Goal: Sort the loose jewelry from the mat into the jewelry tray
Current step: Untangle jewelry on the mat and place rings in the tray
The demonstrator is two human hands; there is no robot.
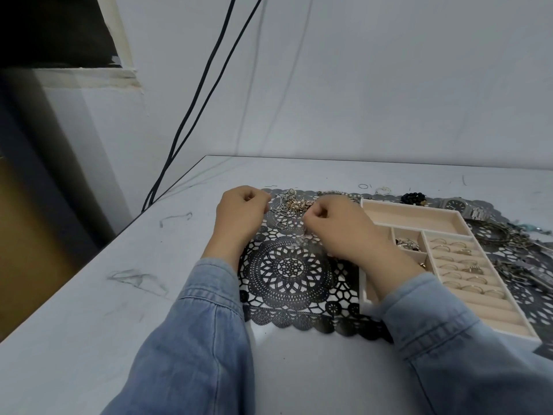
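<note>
A tangle of silver and gold chains (291,203) lies at the far edge of the black lace mat (287,271), and a loose silver ring (282,225) sits just in front of it. My left hand (242,215) has its fingers curled and pinches a thin chain at the tangle's left side. My right hand (335,230), also curled, pinches the tangle's right side. The beige jewelry tray (413,217) stands to the right on the mat. Its ring rolls (460,265) hold several rings, and a small compartment (407,244) holds small pieces.
A silver watch (457,205), a black bead bracelet (414,199) and a heap of bangles and chains (508,238) lie beyond and right of the tray. Two small rings (383,190) sit on the white table. Black cables (191,115) hang by the table's left edge.
</note>
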